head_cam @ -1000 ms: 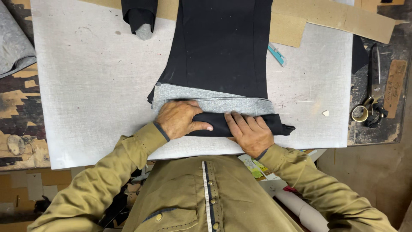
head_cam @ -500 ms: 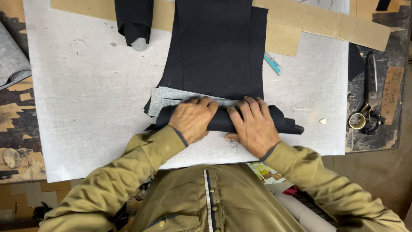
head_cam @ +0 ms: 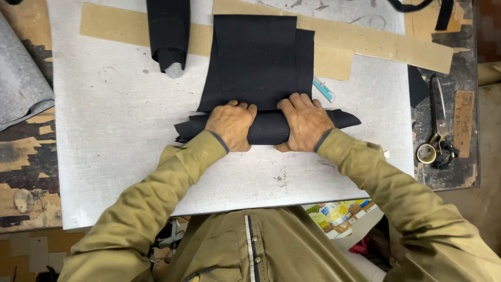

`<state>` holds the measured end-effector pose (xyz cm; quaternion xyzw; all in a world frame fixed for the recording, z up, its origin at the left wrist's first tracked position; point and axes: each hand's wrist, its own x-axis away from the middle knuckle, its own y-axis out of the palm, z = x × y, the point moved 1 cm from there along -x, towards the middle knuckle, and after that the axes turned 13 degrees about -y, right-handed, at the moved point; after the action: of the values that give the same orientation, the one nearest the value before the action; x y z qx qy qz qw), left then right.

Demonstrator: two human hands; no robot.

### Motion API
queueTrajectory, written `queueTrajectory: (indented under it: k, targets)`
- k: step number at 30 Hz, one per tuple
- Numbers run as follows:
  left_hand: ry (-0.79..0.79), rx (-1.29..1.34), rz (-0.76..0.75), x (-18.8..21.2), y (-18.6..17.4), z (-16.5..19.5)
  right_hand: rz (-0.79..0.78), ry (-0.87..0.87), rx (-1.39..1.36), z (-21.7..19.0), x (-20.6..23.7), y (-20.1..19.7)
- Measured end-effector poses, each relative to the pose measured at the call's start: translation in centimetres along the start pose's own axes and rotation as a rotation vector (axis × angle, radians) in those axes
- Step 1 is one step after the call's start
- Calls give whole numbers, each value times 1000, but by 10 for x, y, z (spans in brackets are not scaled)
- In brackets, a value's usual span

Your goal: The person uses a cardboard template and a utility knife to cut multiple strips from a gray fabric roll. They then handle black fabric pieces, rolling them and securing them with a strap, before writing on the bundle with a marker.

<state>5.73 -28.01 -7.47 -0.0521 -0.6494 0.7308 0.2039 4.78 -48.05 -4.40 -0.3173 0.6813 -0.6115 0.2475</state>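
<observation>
A black fabric sheet [head_cam: 255, 57] lies flat on the grey work board [head_cam: 115, 130], and its near end is rolled into a tight black roll [head_cam: 269, 128]. My left hand [head_cam: 231, 124] presses on the left part of that roll, fingers curled over its top. Beside it, my right hand [head_cam: 304, 121] grips the right part the same way. Both roll ends stick out past my hands. The grey underside of the fabric is hidden now.
A second black fabric roll [head_cam: 168, 34] with a grey core lies at the back left. Brown cardboard strips [head_cam: 365, 44] run along the far edge. Large scissors [head_cam: 437, 112] and a tape roll [head_cam: 425, 153] sit at the right. Grey felt [head_cam: 21, 83] lies at the left. A blue marker [head_cam: 322, 89] rests beside the sheet.
Both hands have rolled the fabric away from me. The roll is thicker and farther up the board, and the grey underside strip seen earlier is covered.
</observation>
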Motion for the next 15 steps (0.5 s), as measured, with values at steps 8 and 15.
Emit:
queueTrajectory:
  k: [8,15]
  targets:
    - [-152,44,-425,-7,-33,-6,102,-97,-40,-4,5,13]
    - [-67,61,-645,51,-17,12,87,-103,-244,-54,45,18]
